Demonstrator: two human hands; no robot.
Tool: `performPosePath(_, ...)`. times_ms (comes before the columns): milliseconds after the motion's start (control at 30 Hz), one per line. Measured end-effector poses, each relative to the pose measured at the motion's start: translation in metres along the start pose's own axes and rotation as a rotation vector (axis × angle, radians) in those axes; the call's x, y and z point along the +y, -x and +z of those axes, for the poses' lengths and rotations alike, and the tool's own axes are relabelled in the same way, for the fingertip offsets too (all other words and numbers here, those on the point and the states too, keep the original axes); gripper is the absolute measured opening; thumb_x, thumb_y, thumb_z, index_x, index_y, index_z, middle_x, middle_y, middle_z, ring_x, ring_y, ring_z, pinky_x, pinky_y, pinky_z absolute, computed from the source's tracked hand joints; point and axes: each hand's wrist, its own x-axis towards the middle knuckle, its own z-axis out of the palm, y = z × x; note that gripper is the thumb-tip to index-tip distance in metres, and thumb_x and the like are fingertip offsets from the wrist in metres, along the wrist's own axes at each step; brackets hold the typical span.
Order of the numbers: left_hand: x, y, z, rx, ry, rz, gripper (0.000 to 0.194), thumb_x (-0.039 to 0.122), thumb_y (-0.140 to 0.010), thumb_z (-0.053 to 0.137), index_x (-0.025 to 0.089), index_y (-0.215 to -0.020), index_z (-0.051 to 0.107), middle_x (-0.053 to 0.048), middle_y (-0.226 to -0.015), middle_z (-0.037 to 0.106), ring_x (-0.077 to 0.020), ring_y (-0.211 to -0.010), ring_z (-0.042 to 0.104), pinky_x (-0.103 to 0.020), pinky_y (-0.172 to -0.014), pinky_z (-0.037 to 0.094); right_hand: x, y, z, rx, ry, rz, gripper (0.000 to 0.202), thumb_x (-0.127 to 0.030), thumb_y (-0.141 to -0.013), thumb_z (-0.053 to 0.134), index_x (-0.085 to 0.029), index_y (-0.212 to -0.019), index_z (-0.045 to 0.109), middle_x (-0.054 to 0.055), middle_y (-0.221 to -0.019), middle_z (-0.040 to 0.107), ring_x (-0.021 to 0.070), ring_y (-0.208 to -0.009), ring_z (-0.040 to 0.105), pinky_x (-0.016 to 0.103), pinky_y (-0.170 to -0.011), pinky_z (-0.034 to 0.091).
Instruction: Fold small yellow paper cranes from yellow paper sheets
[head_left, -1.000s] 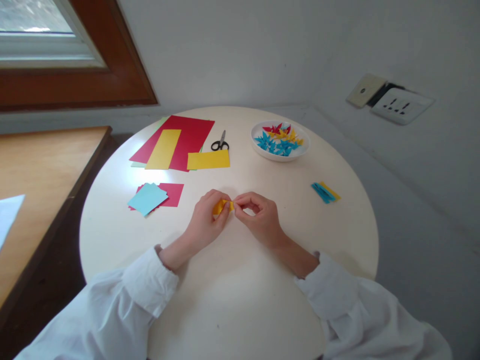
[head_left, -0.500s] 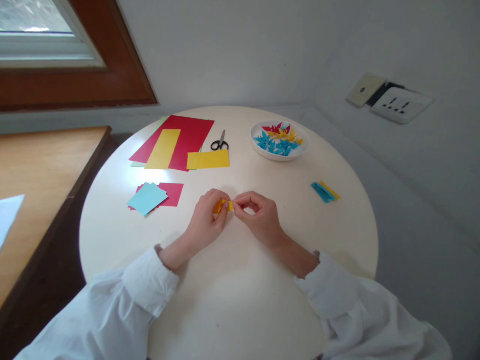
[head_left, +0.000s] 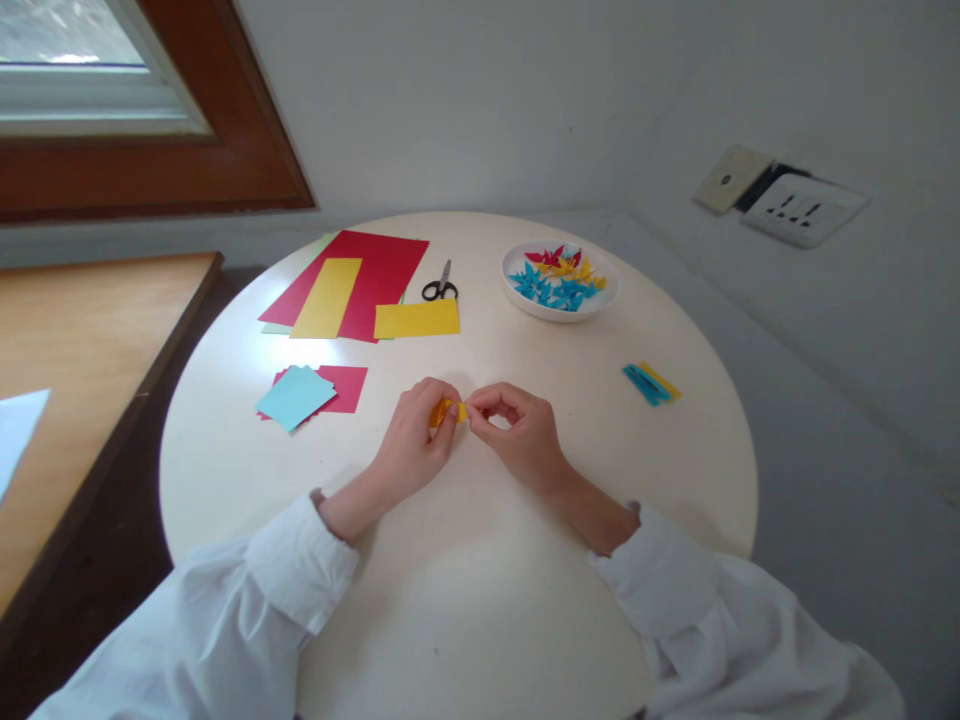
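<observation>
Between thumb and fingers, my left hand (head_left: 421, 432) pinches a small folded piece of yellow paper (head_left: 437, 413) just above the round table. My right hand (head_left: 519, 432) has its thumb and forefinger pressed together at the paper's right end. Fingers cover part of the paper, so its full shape is hidden. Left of my hands lies a stack of light blue and red paper squares (head_left: 297, 397). Farther back, a white dish (head_left: 561, 313) holds several folded paper shapes in blue, yellow and red.
Black-handled scissors (head_left: 441, 288) lie near the back, beside a yellow paper strip (head_left: 417, 320). Large red sheets (head_left: 386, 270) with another yellow strip (head_left: 326, 298) are at back left. Folded blue and yellow strips (head_left: 646, 384) rest at right. A wooden table (head_left: 97, 330) stands at left.
</observation>
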Motion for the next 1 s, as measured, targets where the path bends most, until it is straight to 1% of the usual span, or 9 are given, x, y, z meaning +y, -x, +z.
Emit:
performPosePath(200,-0.001,0.0,0.0,0.006,-0.001,-0.009,0.01,0.013,-0.081,0.042,0.02,-0.079,0.049,-0.003,-0.077,0.057,-0.0169,-0.07,0.053,-0.029,-0.06,0.042,0.002,-0.001,0.0,-0.018,0.023,0.014,0.003,-0.019,-0.071,0.058,-0.019,-0.07,0.061,0.001,-0.069,0.066,0.0128,-0.063,0.06,0.025,-0.06,0.051)
performPosePath(367,-0.004,0.0,0.002,0.023,-0.013,-0.02,0.01,0.012,-0.08,0.043,0.02,-0.079,0.049,-0.003,-0.078,0.055,-0.0166,-0.069,0.052,-0.029,-0.06,0.041,0.006,-0.002,0.0,-0.017,-0.041,0.059,0.009,-0.023,-0.073,0.061,-0.018,-0.08,0.062,0.003,-0.077,0.068,0.0137,-0.068,0.063,0.025,-0.06,0.051)
performPosePath(500,-0.004,0.0,0.002,0.032,-0.031,-0.008,0.009,0.013,-0.081,0.043,0.02,-0.08,0.048,-0.002,-0.077,0.055,-0.0166,-0.069,0.051,-0.029,-0.061,0.041,0.007,-0.002,0.0,-0.013,-0.07,0.078,0.01,-0.024,-0.074,0.063,-0.018,-0.081,0.063,0.003,-0.079,0.069,0.014,-0.071,0.064,0.025,-0.062,0.051)
performPosePath(633,-0.004,0.0,0.003,0.042,-0.029,-0.003,0.01,0.012,-0.082,0.042,0.02,-0.082,0.048,-0.003,-0.08,0.056,-0.0167,-0.072,0.052,-0.03,-0.063,0.042,0.007,-0.002,-0.001,-0.021,-0.052,0.082,0.008,-0.025,-0.075,0.063,-0.018,-0.079,0.064,0.003,-0.077,0.069,0.0141,-0.07,0.064,0.027,-0.066,0.052)
performPosePath(833,-0.006,0.001,0.003,0.059,-0.032,-0.026,0.009,0.013,-0.083,0.042,0.021,-0.083,0.047,-0.003,-0.08,0.055,-0.0162,-0.07,0.052,-0.029,-0.062,0.041,0.01,-0.003,-0.001,-0.032,-0.157,0.083,0.014,-0.028,-0.079,0.058,-0.019,-0.087,0.065,0.005,-0.087,0.07,0.0154,-0.081,0.067,0.029,-0.075,0.054)
performPosePath(900,-0.006,0.001,0.003,0.067,-0.036,-0.028,0.009,0.013,-0.083,0.042,0.021,-0.083,0.047,-0.002,-0.079,0.055,-0.0162,-0.07,0.052,-0.029,-0.062,0.042,0.01,-0.003,-0.001,-0.022,-0.175,0.105,0.017,-0.03,-0.078,0.06,-0.019,-0.09,0.065,0.005,-0.089,0.07,0.0156,-0.081,0.067,0.029,-0.074,0.054)
performPosePath(1000,-0.006,0.001,0.003,0.073,-0.042,-0.022,0.01,0.013,-0.083,0.042,0.021,-0.082,0.048,-0.002,-0.078,0.055,-0.0161,-0.069,0.052,-0.03,-0.062,0.041,0.008,-0.003,0.0,-0.02,-0.152,0.12,0.022,-0.03,-0.073,0.065,-0.019,-0.092,0.064,0.005,-0.087,0.07,0.0154,-0.079,0.067,0.027,-0.068,0.054)
